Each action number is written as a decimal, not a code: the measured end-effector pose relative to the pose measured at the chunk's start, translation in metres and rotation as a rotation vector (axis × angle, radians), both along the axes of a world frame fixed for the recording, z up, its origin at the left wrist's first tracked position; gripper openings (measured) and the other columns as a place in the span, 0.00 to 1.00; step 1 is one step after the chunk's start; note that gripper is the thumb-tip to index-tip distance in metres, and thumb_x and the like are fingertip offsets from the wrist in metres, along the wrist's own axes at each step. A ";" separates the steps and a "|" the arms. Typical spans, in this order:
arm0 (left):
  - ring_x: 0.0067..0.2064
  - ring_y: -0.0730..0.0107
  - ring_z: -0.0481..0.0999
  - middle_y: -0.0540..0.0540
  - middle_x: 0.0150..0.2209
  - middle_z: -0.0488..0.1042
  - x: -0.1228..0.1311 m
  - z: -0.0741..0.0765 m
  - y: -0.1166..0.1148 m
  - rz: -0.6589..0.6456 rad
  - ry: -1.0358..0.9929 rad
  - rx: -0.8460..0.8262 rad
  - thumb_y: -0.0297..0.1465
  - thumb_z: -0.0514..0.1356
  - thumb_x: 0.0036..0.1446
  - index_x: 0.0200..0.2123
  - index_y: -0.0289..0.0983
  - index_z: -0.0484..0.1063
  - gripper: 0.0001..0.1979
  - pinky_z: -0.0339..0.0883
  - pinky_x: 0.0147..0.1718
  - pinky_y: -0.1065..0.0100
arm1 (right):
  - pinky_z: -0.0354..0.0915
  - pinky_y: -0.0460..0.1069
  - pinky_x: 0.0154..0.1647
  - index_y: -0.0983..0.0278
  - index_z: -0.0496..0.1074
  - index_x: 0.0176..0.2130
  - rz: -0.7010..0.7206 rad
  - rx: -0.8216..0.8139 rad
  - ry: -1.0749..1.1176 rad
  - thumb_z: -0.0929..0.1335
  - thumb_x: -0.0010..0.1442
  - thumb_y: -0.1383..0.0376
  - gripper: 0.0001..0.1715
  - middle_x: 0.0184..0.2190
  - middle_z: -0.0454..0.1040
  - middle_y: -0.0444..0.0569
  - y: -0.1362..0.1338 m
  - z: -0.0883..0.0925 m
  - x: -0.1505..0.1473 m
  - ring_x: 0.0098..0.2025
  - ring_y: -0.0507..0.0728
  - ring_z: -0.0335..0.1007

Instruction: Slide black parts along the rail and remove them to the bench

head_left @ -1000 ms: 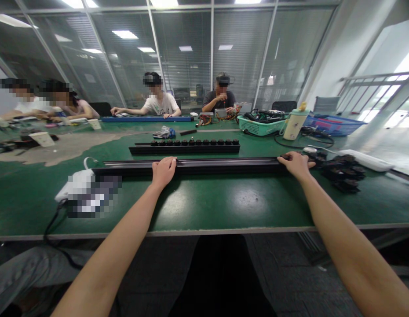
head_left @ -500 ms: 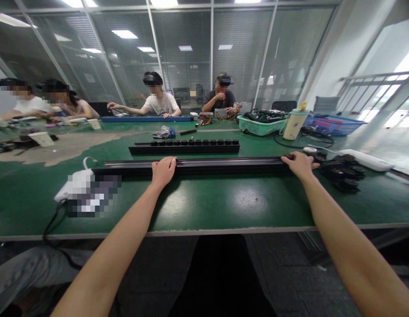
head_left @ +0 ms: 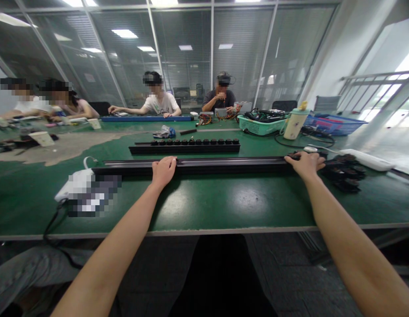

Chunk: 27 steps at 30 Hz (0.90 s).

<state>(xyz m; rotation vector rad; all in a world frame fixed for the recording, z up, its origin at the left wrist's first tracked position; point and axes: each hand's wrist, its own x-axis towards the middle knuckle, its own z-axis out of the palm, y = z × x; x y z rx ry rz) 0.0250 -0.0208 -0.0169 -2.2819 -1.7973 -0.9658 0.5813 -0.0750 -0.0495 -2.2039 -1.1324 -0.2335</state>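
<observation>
A long black rail (head_left: 224, 166) with a channel along its top lies across the table in front of me. My left hand (head_left: 164, 171) is closed over it left of the middle, thumb on the near side. At the rail's right end, my right hand (head_left: 305, 165) pinches a small black part (head_left: 293, 156), mostly covered by the fingers. A loose pile of black parts (head_left: 346, 171) lies just right of that hand. Behind, a shorter black rail (head_left: 184, 149) carries a row of several round black pieces.
A white power adapter (head_left: 74, 182) and a blurred-out item lie by the rail's left end. Farther back stand a green basket (head_left: 262, 125) of cables, a cream bottle (head_left: 295, 123) and a blue basket (head_left: 336, 125). Several people sit around the table (head_left: 204, 207).
My right hand has shifted slightly right at the rail's end, with its outer fingers spread a little more. My left hand and the rail have stayed in place.
</observation>
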 end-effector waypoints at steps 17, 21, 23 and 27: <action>0.63 0.58 0.72 0.44 0.59 0.77 0.000 0.000 0.000 -0.003 -0.003 -0.002 0.36 0.44 0.72 0.52 0.43 0.78 0.22 0.57 0.58 0.54 | 0.60 0.59 0.50 0.66 0.76 0.50 -0.060 0.004 0.095 0.70 0.59 0.52 0.26 0.47 0.76 0.63 -0.009 0.009 -0.004 0.49 0.69 0.69; 0.63 0.57 0.71 0.44 0.60 0.77 0.001 0.001 0.000 0.009 0.002 -0.019 0.36 0.44 0.72 0.53 0.43 0.77 0.22 0.56 0.58 0.54 | 0.59 0.57 0.48 0.69 0.77 0.51 -0.056 0.018 0.148 0.71 0.61 0.55 0.25 0.47 0.76 0.67 -0.011 0.012 -0.001 0.48 0.67 0.68; 0.63 0.57 0.71 0.44 0.60 0.77 0.000 0.000 0.000 0.007 0.003 -0.019 0.37 0.44 0.72 0.53 0.43 0.77 0.23 0.56 0.59 0.54 | 0.58 0.57 0.48 0.70 0.77 0.53 -0.075 0.022 0.150 0.71 0.61 0.56 0.26 0.46 0.76 0.67 -0.011 0.013 0.002 0.48 0.67 0.67; 0.63 0.58 0.71 0.45 0.60 0.77 0.000 -0.001 0.001 0.001 0.004 -0.005 0.37 0.44 0.72 0.52 0.44 0.78 0.22 0.57 0.58 0.54 | 0.57 0.57 0.48 0.73 0.77 0.53 -0.132 0.025 0.137 0.71 0.62 0.59 0.26 0.44 0.75 0.68 -0.011 0.012 0.014 0.45 0.66 0.66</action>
